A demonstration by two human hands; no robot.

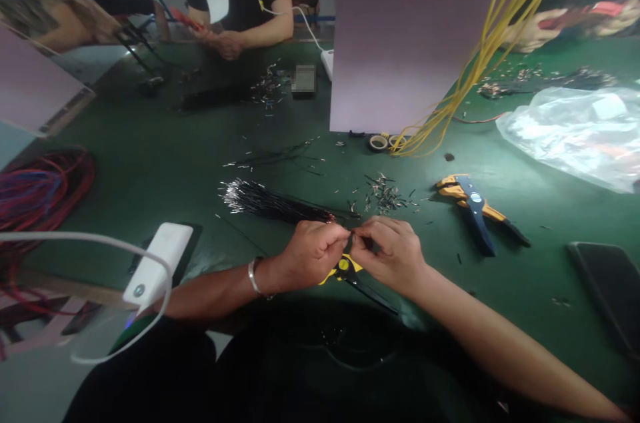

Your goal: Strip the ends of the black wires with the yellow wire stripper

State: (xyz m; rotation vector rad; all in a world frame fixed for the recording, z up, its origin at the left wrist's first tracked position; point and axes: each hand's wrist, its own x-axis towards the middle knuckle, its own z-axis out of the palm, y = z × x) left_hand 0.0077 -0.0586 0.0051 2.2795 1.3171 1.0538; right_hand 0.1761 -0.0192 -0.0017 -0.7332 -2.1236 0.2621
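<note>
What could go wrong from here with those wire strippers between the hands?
The left hand and right hand work tightly together above the yellow-handled wire stripper, so a slip might nick a finger. The bundle of black wires lies right beside the left hand and could get dragged or scattered. The small metal pieces sit loose on the green mat and could easily be knocked away.

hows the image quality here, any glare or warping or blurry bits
In the head view, the wide lens bows the edges of the green workbench; glare whitens the plastic bag; the dark clothing sinks into shadow; a small block is pixelated; the left hand and right hand look fairly sharp.
</note>
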